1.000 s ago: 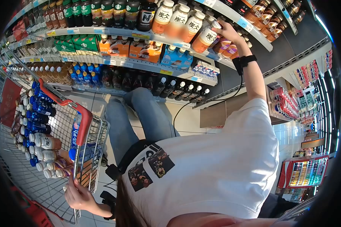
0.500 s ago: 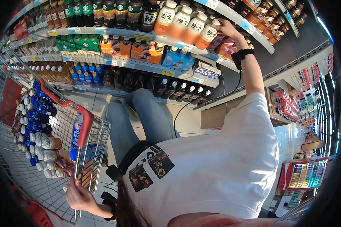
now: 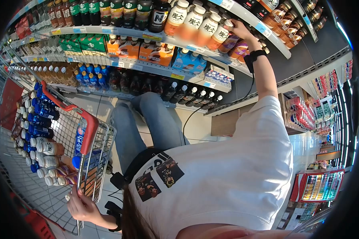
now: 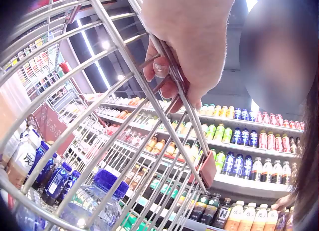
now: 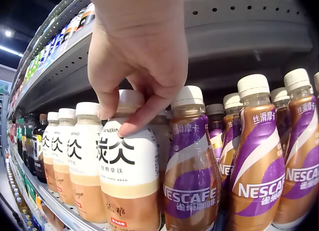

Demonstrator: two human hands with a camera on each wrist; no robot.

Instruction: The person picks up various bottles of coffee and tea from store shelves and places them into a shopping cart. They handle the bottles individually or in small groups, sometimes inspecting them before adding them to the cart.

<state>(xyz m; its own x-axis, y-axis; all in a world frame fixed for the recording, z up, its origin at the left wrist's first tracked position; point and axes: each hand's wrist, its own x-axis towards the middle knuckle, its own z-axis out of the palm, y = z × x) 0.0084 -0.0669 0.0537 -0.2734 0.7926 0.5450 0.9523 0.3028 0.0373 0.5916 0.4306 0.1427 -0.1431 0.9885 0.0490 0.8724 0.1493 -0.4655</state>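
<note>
Two hands are seen at work in a supermarket drinks aisle. The right hand (image 5: 142, 66) is raised to a high shelf (image 3: 147, 38), where the cap and neck of a latte bottle (image 5: 127, 176) are pinched between curled fingers and the thumb, the thumb tip resting on the shoulder of the white label. The bottle stands upright in the front row on that shelf, touching its neighbours on both sides. Large black characters – 炭仌 – are printed on its label. The smaller lines beneath are too fine to be read with certainty.

Just to its right, purple-banded bottles (image 5: 192, 191) are marked NESCAFE, and 丝滑摩卡 can be made out on the ones beyond. Further left along the same shelf, dark bottles with the round green Starbucks emblem (image 3: 127, 10) are lined up beside a black bottle bearing a white N (image 3: 157, 16). Green Starbucks cartons (image 3: 89, 44) are stacked on the shelf below, and price tags are clipped along the shelf edges.

The left hand (image 4: 189, 46) is curled tightly round the near wires of a shopping cart (image 3: 103, 147) that has a red handle (image 3: 89, 127). White-capped and blue-capped bottles (image 3: 48, 149) are laid in rows inside it.

The floor (image 3: 203, 127) is covered with pale glossy tiles. More stocked shelving is seen behind the cart in the left wrist view, and the ceiling is lit by long strip lights.
</note>
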